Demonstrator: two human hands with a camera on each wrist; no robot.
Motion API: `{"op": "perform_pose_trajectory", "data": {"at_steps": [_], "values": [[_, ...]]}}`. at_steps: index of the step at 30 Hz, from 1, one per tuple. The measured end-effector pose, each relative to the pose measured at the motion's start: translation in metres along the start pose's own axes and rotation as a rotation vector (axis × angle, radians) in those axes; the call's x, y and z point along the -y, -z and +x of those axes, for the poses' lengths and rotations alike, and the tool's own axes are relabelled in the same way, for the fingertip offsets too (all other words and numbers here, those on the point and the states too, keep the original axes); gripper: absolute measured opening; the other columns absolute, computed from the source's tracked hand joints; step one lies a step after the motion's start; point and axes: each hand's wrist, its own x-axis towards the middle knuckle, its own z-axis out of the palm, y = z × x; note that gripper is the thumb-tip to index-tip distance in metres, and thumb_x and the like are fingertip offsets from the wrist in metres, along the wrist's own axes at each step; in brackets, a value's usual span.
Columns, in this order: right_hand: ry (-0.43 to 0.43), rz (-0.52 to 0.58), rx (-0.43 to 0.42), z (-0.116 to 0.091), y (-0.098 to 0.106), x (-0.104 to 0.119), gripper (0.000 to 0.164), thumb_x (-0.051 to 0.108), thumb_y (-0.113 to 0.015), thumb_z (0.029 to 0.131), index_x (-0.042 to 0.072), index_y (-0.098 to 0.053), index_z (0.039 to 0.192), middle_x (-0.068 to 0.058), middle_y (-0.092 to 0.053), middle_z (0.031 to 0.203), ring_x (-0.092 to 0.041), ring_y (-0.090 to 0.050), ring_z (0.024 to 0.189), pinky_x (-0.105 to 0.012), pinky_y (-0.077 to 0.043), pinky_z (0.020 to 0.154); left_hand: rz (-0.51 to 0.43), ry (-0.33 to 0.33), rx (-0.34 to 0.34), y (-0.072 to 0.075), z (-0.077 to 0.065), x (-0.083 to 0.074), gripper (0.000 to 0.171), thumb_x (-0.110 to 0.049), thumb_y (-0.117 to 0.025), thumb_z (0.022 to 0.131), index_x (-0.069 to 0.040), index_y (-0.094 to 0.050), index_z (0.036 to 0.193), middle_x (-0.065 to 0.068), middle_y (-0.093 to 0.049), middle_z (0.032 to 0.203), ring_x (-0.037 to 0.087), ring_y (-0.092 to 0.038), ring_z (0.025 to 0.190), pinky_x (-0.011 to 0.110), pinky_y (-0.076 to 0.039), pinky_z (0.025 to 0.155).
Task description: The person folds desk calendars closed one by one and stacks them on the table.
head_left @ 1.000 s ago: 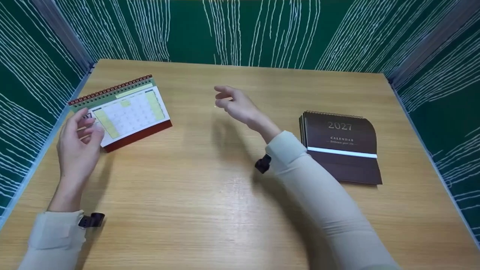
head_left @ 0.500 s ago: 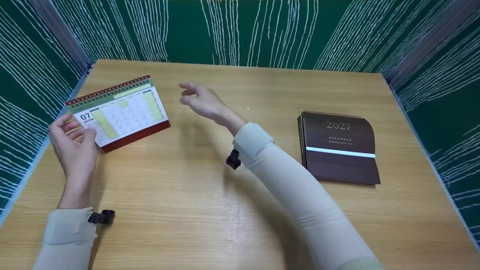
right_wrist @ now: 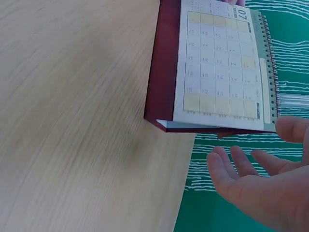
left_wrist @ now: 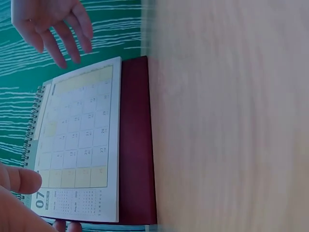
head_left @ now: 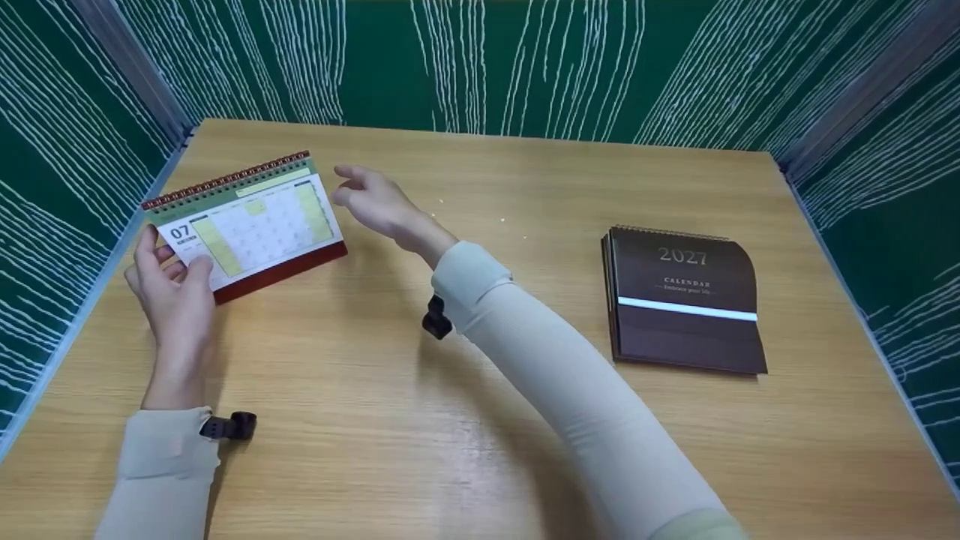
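Observation:
A desk calendar [head_left: 255, 225] with a red base and a red spiral binding stands propped at the left, turned to a page marked 07. My left hand [head_left: 176, 292] is at its left side edge, thumb in front of the page and fingers by the edge; firm contact cannot be made out. In the left wrist view the thumb [left_wrist: 21, 180] overlaps the page's lower left. Just off the calendar's right edge is my right hand [head_left: 379, 206], holding nothing. Its fingers [right_wrist: 222, 169] are spread and apart from the calendar in the right wrist view.
A dark brown 2027 calendar [head_left: 682, 300] with a white band stands at the right of the wooden table [head_left: 480, 420]. Green walls [head_left: 382, 60] with white streaks rise behind and beside the table. Tiny white specks lie near the middle.
My right hand has moved left across the table to the calendar's right side. The left hand has shifted slightly, its thumb and fingers now about the left edge. Both calendars stay in place.

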Motion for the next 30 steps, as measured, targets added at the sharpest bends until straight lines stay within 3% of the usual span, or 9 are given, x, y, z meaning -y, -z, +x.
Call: {"op": "perform_pose_trajectory", "data": {"at_steps": [10, 17, 22, 30], "values": [[-0.078, 0.137, -0.014, 0.015, -0.017, 0.011, 0.062, 0.043, -0.049, 0.111, 0.026, -0.033, 0.168, 0.011, -0.038, 0.169, -0.010, -0.030, 0.157, -0.036, -0.027, 0.129, -0.211, 0.065, 0.069, -0.012, -0.001, -0.010, 0.070, -0.015, -0.050, 0.110, -0.044, -0.022, 0.167, -0.005, -0.018, 0.154, 0.014, -0.040, 0.141, 0.029, -0.040, 0.118], [-0.113, 0.198, -0.019, 0.021, -0.025, 0.014, 0.060, 0.046, -0.044, 0.112, 0.028, -0.033, 0.168, 0.012, -0.040, 0.168, -0.010, -0.030, 0.157, -0.039, -0.025, 0.130, -0.219, 0.077, 0.072, -0.013, 0.000, -0.010, 0.070, -0.015, -0.050, 0.110, -0.045, -0.023, 0.166, -0.005, -0.018, 0.154, 0.014, -0.041, 0.141, 0.027, -0.038, 0.118], [-0.151, 0.232, -0.008, 0.025, -0.027, 0.014, 0.059, 0.049, -0.041, 0.112, 0.030, -0.034, 0.168, 0.011, -0.040, 0.167, -0.014, -0.038, 0.151, -0.045, -0.032, 0.127, -0.221, 0.076, 0.071, -0.011, 0.001, -0.008, 0.069, -0.016, -0.051, 0.110, -0.047, -0.024, 0.166, -0.006, -0.018, 0.155, 0.013, -0.041, 0.142, 0.027, -0.037, 0.118], [-0.118, 0.255, 0.030, 0.028, -0.029, 0.011, 0.056, 0.051, -0.036, 0.112, 0.029, -0.043, 0.163, 0.006, -0.049, 0.156, -0.019, -0.041, 0.149, -0.052, -0.032, 0.125, -0.277, 0.023, 0.053, -0.010, 0.000, -0.004, 0.065, -0.011, -0.051, 0.108, -0.043, -0.035, 0.162, -0.005, -0.022, 0.146, 0.015, -0.045, 0.134, 0.031, -0.038, 0.112]]}}
